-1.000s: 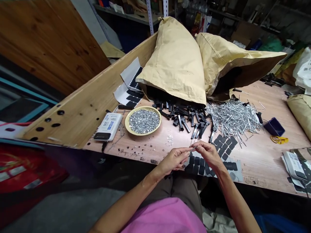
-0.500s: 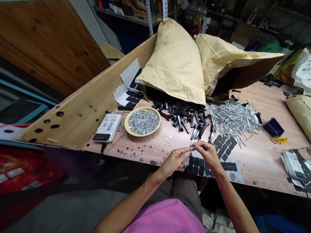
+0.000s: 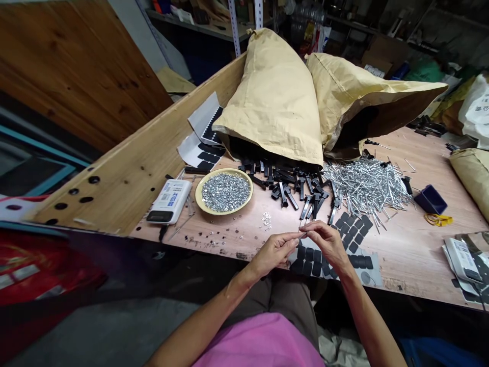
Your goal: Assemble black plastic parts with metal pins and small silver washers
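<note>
My left hand point(image 3: 275, 252) and my right hand point(image 3: 324, 241) meet fingertip to fingertip over the front of the table. Both are closed in a pinch around something small and dark, mostly hidden by the fingers. Beneath and beside them lies a pale sheet with black pads point(image 3: 313, 261) on it. Just beyond the fingers are black plastic parts with metal strips point(image 3: 315, 199). A heap of thin metal pins point(image 3: 369, 188) lies behind my right hand. To the left, a yellow bowl point(image 3: 199, 200) holds many small metal nuts, and a few washers point(image 3: 266, 220) lie loose nearby.
Two large tan sacks point(image 3: 278, 97) lie at the back, their mouths facing me. A white power bank point(image 3: 170, 201) sits left of the bowl. On the right are a dark blue box point(image 3: 431, 199), a yellow band point(image 3: 438, 220) and another white device point(image 3: 463, 260). A wooden board point(image 3: 153, 148) edges the left.
Almost nothing differs. My hands stay pinched together in the same place, with only a slight shift of the fingers.
</note>
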### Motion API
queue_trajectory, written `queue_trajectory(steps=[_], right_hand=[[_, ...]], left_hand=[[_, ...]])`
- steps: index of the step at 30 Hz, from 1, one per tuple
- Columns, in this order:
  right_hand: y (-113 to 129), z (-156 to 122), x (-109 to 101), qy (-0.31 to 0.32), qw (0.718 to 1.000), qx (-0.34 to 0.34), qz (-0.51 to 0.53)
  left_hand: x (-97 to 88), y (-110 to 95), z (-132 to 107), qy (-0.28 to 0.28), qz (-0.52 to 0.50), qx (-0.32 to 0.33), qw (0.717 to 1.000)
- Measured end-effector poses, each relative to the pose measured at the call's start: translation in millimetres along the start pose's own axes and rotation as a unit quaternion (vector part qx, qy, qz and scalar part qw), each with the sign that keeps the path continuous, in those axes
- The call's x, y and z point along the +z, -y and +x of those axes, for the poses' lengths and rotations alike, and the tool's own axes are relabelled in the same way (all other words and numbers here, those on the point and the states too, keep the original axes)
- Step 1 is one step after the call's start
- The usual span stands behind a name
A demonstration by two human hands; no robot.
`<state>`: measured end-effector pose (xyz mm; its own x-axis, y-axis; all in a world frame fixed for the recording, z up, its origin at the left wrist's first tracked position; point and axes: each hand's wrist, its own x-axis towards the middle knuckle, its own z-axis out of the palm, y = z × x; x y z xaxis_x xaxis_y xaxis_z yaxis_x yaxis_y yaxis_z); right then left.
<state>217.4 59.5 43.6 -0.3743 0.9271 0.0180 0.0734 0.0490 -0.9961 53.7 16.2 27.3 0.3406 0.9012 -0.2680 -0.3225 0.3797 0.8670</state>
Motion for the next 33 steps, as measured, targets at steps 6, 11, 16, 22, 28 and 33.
queue_trajectory(steps=[6, 11, 16, 22, 28, 33], right_hand=[[4, 1, -1, 0.004, 1.0, -0.005, -0.008], [8, 2, -6, 0.017, 0.999, -0.02, -0.045], [6, 3, -9, 0.019, 0.999, 0.003, -0.038], [5, 1, -10, 0.008, 0.998, 0.014, -0.055], [6, 0, -3, -0.009, 0.991, -0.042, -0.124], [3, -4, 6, -0.074, 0.971, -0.101, -0.205]], left_hand=[[-0.8, -7, -2, 0.068, -0.066, -0.077, 0.993], [-2.3, -7, -1, 0.047, -0.062, -0.068, 0.995], [-1.5, -6, 0, 0.038, -0.045, -0.076, 0.995], [-0.7, -3, 0, 0.03, -0.024, -0.05, 0.998], [0.3, -5, 2, 0.04, -0.053, -0.064, 0.996], [1.6, -2, 3, 0.018, -0.069, -0.061, 0.996]])
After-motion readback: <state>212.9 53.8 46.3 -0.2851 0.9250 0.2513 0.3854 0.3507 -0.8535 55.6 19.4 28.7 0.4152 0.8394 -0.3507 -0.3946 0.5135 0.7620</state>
